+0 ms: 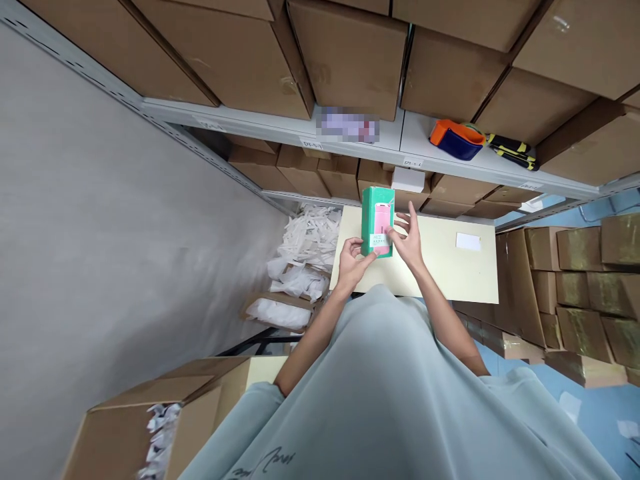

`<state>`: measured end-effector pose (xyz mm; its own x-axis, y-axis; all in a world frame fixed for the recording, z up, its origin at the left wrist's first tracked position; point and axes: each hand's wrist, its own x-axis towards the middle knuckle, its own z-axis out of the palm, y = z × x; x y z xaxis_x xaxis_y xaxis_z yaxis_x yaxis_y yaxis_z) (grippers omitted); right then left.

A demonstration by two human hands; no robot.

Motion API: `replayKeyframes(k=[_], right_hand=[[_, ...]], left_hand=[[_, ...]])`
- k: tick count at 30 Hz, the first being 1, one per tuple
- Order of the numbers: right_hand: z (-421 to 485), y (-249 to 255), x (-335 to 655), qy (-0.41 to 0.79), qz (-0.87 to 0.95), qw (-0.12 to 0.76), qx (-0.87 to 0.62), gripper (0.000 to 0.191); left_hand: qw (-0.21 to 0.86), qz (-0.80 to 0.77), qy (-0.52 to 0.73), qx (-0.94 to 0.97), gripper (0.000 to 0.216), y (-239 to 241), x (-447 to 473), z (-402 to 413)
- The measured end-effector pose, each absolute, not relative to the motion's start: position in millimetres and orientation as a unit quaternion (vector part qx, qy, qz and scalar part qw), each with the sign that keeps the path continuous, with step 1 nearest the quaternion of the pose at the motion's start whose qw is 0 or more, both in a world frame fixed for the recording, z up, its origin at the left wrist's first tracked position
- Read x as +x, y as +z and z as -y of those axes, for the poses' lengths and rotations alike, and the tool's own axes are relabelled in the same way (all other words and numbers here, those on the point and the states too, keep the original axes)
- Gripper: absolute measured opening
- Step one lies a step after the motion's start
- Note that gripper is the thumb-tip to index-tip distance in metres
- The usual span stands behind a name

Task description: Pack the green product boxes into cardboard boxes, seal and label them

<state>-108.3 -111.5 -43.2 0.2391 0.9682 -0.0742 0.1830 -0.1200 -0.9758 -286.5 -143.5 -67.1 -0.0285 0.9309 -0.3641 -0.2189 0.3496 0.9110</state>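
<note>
A small green cardboard box [370, 213], printed with a pink item and bearing a pale label, is held upright over the cream table [445, 267]. My left hand [354, 263] grips its lower left part, thumb on the front and fingers curled at the side and behind. At the right edge of the box is my right hand [409, 240], its thumb touching the front near the label. The other fingers of that hand are spread, with the index finger pointing up and away from the box.
A white card [469, 241] lies on the table's right side. Behind it, shelves [350, 150] hold cartons, an orange-and-blue tape roll [457, 139] and yellow-black cutters [513, 150]. Shredded paper [313, 233] is heaped at left; stacked cartons [575, 287] stand at right.
</note>
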Motion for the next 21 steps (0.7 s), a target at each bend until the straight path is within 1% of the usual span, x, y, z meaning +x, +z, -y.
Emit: replayKeyframes(k=[4, 5, 6, 8, 10, 11, 14, 16, 21], right_hand=[[118.8, -41.5, -124.6, 0.388, 0.481, 0.439, -0.652, 0.13], [120.0, -41.9, -127.3, 0.378, 0.481, 0.434, -0.662, 0.131], [120.9, -42.8, -128.8, 0.37, 0.476, 0.433, -0.67, 0.131], [122.4, -45.4, -128.4, 0.367, 0.459, 0.441, -0.678, 0.129], [124.2, -48.6, -125.1, 0.384, 0.443, 0.458, -0.668, 0.127], [125.6, -50.1, -123.4, 0.397, 0.439, 0.465, -0.658, 0.126], [131.2, -53.3, -121.1, 0.441, 0.437, 0.479, -0.621, 0.128], [135.0, -54.7, -122.1, 0.462, 0.439, 0.481, -0.602, 0.129], [137.4, -59.1, -122.3, 0.475, 0.444, 0.464, -0.601, 0.125]], left_hand=[[0.568, -0.563, 0.477, 0.364, 0.066, -59.9, -284.0, 154.1], [0.562, -0.563, 0.475, 0.376, 0.067, -57.9, -284.2, 157.4], [0.56, -0.56, 0.473, 0.386, 0.072, -56.3, -285.2, 160.3], [0.578, -0.54, 0.468, 0.394, 0.089, -55.0, -290.1, 163.9], [0.628, -0.509, 0.453, 0.375, 0.103, -56.4, -298.4, 164.2], [0.663, -0.493, 0.438, 0.355, 0.103, -57.6, -303.0, 163.5], [0.763, -0.438, 0.382, 0.283, 0.083, -61.0, -314.5, 161.5], [0.801, -0.408, 0.361, 0.251, 0.072, -61.9, -317.7, 161.9], [0.801, -0.407, 0.377, 0.225, 0.067, -62.3, -309.2, 167.0]])
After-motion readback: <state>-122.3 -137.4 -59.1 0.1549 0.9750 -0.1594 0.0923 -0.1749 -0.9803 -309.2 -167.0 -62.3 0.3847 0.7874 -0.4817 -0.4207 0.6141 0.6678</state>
